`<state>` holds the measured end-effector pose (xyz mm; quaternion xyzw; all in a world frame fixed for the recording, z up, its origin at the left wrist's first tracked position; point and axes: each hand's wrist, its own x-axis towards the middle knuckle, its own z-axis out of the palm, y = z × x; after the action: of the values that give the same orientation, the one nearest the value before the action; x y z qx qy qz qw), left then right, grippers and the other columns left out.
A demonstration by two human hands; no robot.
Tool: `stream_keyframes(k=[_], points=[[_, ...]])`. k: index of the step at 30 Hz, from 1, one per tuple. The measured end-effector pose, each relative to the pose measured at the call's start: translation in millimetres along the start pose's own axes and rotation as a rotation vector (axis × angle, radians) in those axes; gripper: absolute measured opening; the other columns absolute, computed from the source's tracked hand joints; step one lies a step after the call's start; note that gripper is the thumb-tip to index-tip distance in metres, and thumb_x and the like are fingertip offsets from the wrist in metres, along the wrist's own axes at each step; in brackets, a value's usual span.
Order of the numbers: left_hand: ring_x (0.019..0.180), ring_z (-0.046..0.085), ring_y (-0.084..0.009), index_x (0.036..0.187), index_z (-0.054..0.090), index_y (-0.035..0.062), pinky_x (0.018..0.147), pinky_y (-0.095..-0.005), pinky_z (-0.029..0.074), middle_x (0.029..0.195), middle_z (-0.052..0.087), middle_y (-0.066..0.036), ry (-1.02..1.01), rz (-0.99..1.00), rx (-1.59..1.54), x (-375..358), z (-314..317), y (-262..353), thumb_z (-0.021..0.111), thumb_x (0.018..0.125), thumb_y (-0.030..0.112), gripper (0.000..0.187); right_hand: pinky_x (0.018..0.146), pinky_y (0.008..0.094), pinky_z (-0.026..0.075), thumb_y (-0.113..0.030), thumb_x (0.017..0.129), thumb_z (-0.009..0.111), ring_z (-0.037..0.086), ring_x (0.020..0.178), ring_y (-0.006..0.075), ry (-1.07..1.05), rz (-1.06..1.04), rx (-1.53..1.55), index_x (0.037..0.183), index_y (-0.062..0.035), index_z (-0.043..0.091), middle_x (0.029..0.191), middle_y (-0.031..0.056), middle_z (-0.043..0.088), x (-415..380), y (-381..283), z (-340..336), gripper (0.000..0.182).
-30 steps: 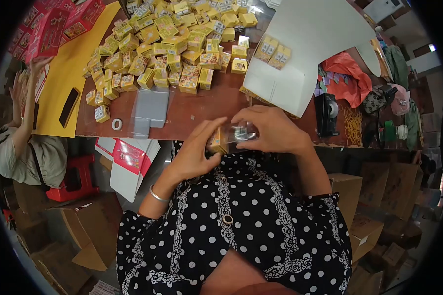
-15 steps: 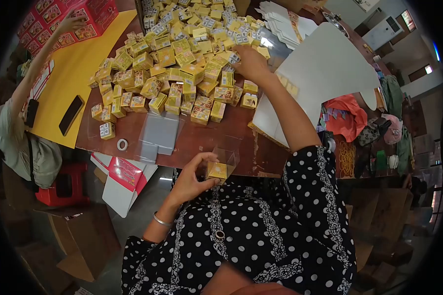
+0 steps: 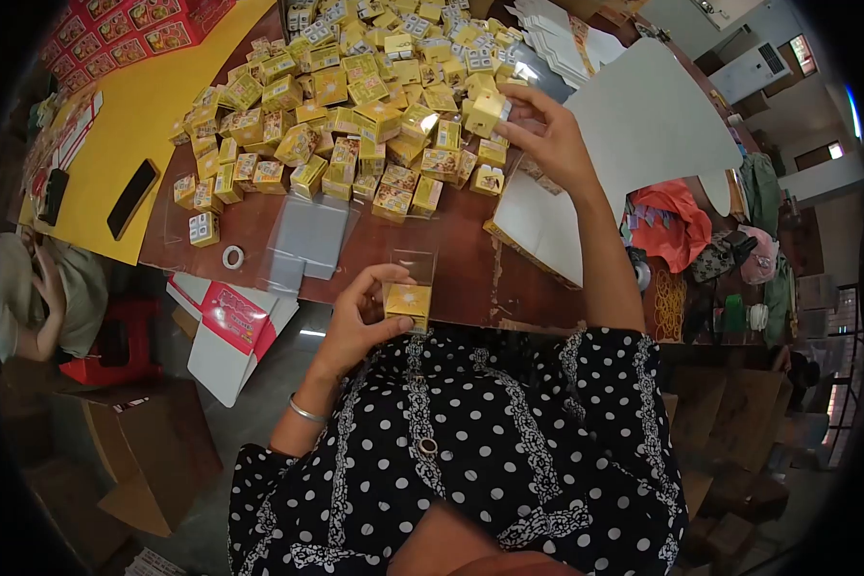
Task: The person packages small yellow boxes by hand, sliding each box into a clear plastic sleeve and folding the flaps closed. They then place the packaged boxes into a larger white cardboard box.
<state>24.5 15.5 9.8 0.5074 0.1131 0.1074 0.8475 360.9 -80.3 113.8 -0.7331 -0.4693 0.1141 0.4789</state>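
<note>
Near the table's front edge, my left hand [image 3: 363, 312] pinches a small yellow box [image 3: 407, 302] that sits inside a clear plastic bag [image 3: 415, 261]. The bag's open end stands up beyond the box. Over the right side of the pile, my right hand [image 3: 545, 134] grips another small yellow box [image 3: 487, 112], its pale printed end turned partly toward me. Below and left of that hand spreads a big heap of similar yellow boxes [image 3: 346, 125]. Flat clear plastic bags [image 3: 309, 238] lie on the table between the heap and my left hand.
A tape roll [image 3: 232, 257] and a black phone [image 3: 132, 199] lie to the left, the phone on a yellow sheet [image 3: 96, 206]. White card [image 3: 643, 120] covers the right side. Another person [image 3: 53, 298] sits at left beside a red stool [image 3: 115, 341]. Cartons [image 3: 158, 451] stand on the floor.
My right hand has drawn back from the heap with a yellow box in it. My left hand has shifted slightly left with its bagged box. The other person's arm has pulled back.
</note>
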Motion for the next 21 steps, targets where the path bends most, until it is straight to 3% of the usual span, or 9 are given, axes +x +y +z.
stream_keyframes(k=[1, 3, 7, 9, 10, 11, 13, 17, 21], points=[[0.114, 0.062, -0.0165, 0.131, 0.052, 0.0035, 0.100, -0.0316, 0.050, 0.124, 0.062, -0.007, -0.017, 0.021, -0.058, 0, 2, 1, 0.081, 0.080, 0.002, 0.059, 0.077, 0.0258, 0.056, -0.012, 0.087, 0.076, 0.065, 0.090, 0.0092, 0.003, 0.007, -0.001, 0.130, -0.0047, 0.063, 0.103, 0.0055, 0.068, -12, -6, -1, 0.045], [0.115, 0.062, -0.0180, 0.132, 0.052, 0.0012, 0.102, -0.0313, 0.049, 0.124, 0.062, -0.008, -0.051, 0.042, -0.169, 1, 6, 2, 0.080, 0.080, 0.003, 0.060, 0.078, 0.0250, 0.055, -0.012, 0.089, 0.074, 0.065, 0.091, 0.0088, -0.061, 0.113, 0.384, 0.129, -0.0034, 0.064, 0.104, 0.0043, 0.068, -42, -18, -4, 0.041], [0.115, 0.063, -0.0194, 0.133, 0.050, -0.0019, 0.103, -0.0325, 0.049, 0.125, 0.062, -0.011, -0.120, 0.081, -0.310, 4, 15, 9, 0.080, 0.080, 0.005, 0.062, 0.080, 0.0243, 0.053, -0.013, 0.092, 0.072, 0.064, 0.090, 0.0080, -0.130, 0.203, 0.408, 0.125, -0.0038, 0.067, 0.105, 0.0026, 0.067, -93, -35, -7, 0.034], [0.115, 0.063, -0.0189, 0.132, 0.052, -0.0019, 0.103, -0.0326, 0.049, 0.127, 0.062, -0.011, -0.158, 0.102, -0.339, 6, 19, 10, 0.077, 0.082, 0.004, 0.057, 0.079, 0.0238, 0.052, -0.017, 0.094, 0.070, 0.063, 0.089, 0.0070, -0.202, 0.152, 0.251, 0.120, -0.0034, 0.069, 0.104, 0.0020, 0.068, -113, -38, -6, 0.029], [0.115, 0.063, -0.0189, 0.132, 0.052, -0.0019, 0.103, -0.0326, 0.049, 0.127, 0.062, -0.011, -0.155, 0.088, -0.339, 6, 20, 10, 0.077, 0.082, 0.004, 0.057, 0.077, 0.0239, 0.050, -0.022, 0.096, 0.068, 0.062, 0.085, 0.0066, -0.230, 0.146, 0.205, 0.116, -0.0030, 0.070, 0.096, 0.0007, 0.068, -120, -39, -5, 0.028], [0.114, 0.063, -0.0185, 0.132, 0.052, -0.0015, 0.102, -0.0323, 0.050, 0.127, 0.062, -0.011, -0.147, 0.079, -0.272, 6, 22, 10, 0.076, 0.082, 0.003, 0.055, 0.077, 0.0239, 0.050, -0.022, 0.096, 0.068, 0.062, 0.085, 0.0066, -0.226, 0.160, 0.213, 0.116, -0.0030, 0.070, 0.096, 0.0007, 0.068, -126, -41, -6, 0.028], [0.111, 0.064, -0.0161, 0.131, 0.055, 0.0003, 0.097, -0.0306, 0.053, 0.122, 0.065, -0.009, -0.124, 0.049, -0.159, 5, 29, 10, 0.076, 0.084, 0.002, 0.052, 0.074, 0.0236, 0.053, -0.022, 0.099, 0.063, 0.065, 0.085, 0.0075, -0.447, 0.347, 0.115, 0.116, -0.0001, 0.069, 0.093, 0.0014, 0.070, -134, -46, -11, 0.028], [0.107, 0.065, -0.0144, 0.132, 0.055, 0.0012, 0.094, -0.0292, 0.054, 0.119, 0.066, -0.007, -0.046, -0.063, -0.012, 1, 27, -2, 0.079, 0.084, 0.005, 0.054, 0.066, 0.0226, 0.053, -0.024, 0.100, 0.062, 0.064, 0.078, 0.0067, -0.461, 0.467, 0.138, 0.113, 0.0001, 0.069, 0.088, 0.0012, 0.069, -147, -46, -15, 0.029], [0.109, 0.064, -0.0151, 0.134, 0.054, 0.0002, 0.096, -0.0297, 0.052, 0.118, 0.067, -0.007, 0.029, -0.101, 0.287, -4, 24, -7, 0.078, 0.085, 0.004, 0.055, 0.062, 0.0204, 0.053, -0.026, 0.100, 0.062, 0.063, 0.076, 0.0055, -0.458, 0.508, 0.258, 0.113, -0.0014, 0.068, 0.093, 0.0015, 0.069, -155, -46, -17, 0.028]])
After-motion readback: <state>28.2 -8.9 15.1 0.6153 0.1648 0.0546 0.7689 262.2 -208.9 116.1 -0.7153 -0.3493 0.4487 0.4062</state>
